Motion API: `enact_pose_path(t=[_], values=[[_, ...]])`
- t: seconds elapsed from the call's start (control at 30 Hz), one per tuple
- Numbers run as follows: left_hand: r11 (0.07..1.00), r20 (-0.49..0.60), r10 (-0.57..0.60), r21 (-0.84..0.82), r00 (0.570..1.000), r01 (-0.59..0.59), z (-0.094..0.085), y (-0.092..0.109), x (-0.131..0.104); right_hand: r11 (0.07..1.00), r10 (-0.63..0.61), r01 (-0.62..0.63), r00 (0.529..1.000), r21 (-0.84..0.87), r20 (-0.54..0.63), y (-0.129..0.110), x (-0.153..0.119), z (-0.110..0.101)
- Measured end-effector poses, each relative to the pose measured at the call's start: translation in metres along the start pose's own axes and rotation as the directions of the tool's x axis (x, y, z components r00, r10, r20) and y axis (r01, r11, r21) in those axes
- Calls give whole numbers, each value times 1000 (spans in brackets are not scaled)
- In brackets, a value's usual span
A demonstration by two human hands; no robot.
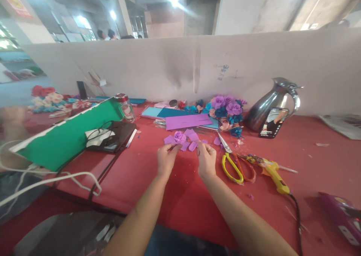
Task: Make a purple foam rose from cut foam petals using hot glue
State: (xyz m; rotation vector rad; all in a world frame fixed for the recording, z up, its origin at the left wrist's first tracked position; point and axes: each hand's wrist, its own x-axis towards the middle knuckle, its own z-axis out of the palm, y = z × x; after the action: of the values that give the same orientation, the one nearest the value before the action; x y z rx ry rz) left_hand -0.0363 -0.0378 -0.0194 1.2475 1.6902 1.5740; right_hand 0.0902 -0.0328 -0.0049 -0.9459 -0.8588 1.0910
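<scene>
My left hand [167, 159] is closed in a pinch just below a purple paper rose [179, 137]; whether it grips the rose's stem cannot be made out. Across a small gap, my right hand [207, 159] is closed too, fingertips pressed together, and whatever they hold is hidden. Loose purple paper petals [193, 146] lie around the rose and between the hands. Scissors [232, 167] with yellow and orange handles lie open, right of my right hand. Beyond them is a yellow glue gun [274, 175] with its cord running toward me.
Purple paper sheets [187, 121] lie over blue ones at the back, beside a bunch of paper flowers [225, 111]. A phone [273, 123] leans on a metal jug [265, 105]. A green panel [73, 135], a glass jar [126, 108] and eyeglasses [100, 132] on a dark case are leftward.
</scene>
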Motion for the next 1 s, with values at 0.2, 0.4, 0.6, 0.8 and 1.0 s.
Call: enact_pose_path(t=[0.2,0.4,0.6,0.8,1.0], values=[[999,1,32,19,999,-32,0,0,1,995,85,-91,986,36,146,-2,-2,4],[994,36,85,63,996,-87,0,-1,0,972,188,-225,922,73,339,-1,-6,6],[989,45,124,70,991,-127,1,3,-3,965,230,-257,917,44,326,1,-6,6],[990,87,130,43,988,-134,2,1,-5,982,151,-175,950,67,272,2,-8,7],[990,25,121,69,992,-122,2,1,-3,980,169,-187,961,64,219,2,-6,7]])
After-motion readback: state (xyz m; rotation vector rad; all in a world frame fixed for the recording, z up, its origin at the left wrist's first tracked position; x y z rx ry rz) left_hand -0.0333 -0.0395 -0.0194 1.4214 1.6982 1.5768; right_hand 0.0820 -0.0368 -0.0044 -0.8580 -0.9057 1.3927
